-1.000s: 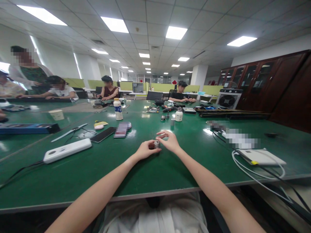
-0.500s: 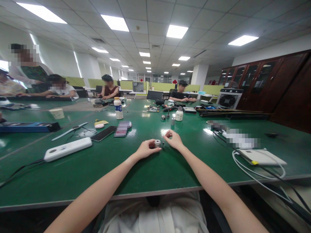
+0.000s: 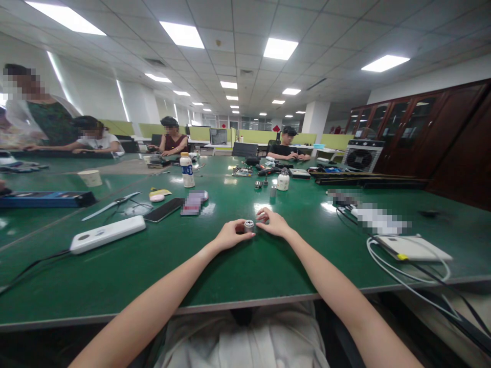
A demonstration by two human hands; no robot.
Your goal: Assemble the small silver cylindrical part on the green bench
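A small silvery metal cylinder [image 3: 249,227] with dark openings in its top stands upright on the green table. My left hand [image 3: 230,235] is closed around its left side, with the thumb along the near side. Just to the right of the cylinder is my right hand [image 3: 276,225], its thumb and forefinger apart and curved towards it. Nothing shows between those fingers, though the gap is small. Farther back stand a second metal cylinder [image 3: 273,191] and a white, rounded bottle [image 3: 283,181].
Left on the table [image 3: 215,281] lie a white power bank [image 3: 108,234], a black phone [image 3: 164,210] and a scraper-like strip [image 3: 111,206]. A drink bottle [image 3: 187,171] stands beyond. On the right are a white box [image 3: 414,247] and looped cables. Several people sit or stand farther off.
My right hand has lowered its thumb and forefinger towards the cylinder. A small dark piece seen beside the cylinder earlier no longer shows. My left hand stays put.
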